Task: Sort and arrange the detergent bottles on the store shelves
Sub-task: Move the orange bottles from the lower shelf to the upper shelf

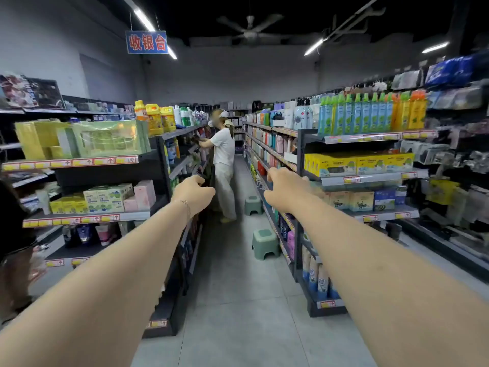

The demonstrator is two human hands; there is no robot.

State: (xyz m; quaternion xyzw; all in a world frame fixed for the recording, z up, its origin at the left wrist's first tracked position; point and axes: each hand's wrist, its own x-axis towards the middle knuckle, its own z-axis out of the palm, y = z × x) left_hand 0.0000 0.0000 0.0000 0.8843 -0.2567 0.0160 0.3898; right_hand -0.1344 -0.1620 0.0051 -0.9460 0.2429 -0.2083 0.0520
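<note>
Both my arms reach straight forward down a store aisle. My left hand (pixel 193 193) hangs in the air beside the end of the left shelving unit (pixel 164 165), fingers loosely bent and holding nothing. At the same height, my right hand (pixel 281 189) hovers near the end of the right shelving unit (pixel 300 160), also empty with its fingers drooping. Yellow detergent jugs (pixel 156 119) stand on the left unit's top shelf, well beyond my hands. Blue and green spray bottles (pixel 354 115) line the right unit's top shelf.
A person in white (pixel 224 160) stands in the aisle ahead, handling items on the left shelves. Two green step stools (pixel 265 243) (pixel 253 205) sit on the floor along the right shelves. Another person (pixel 10 223) is at the far left edge.
</note>
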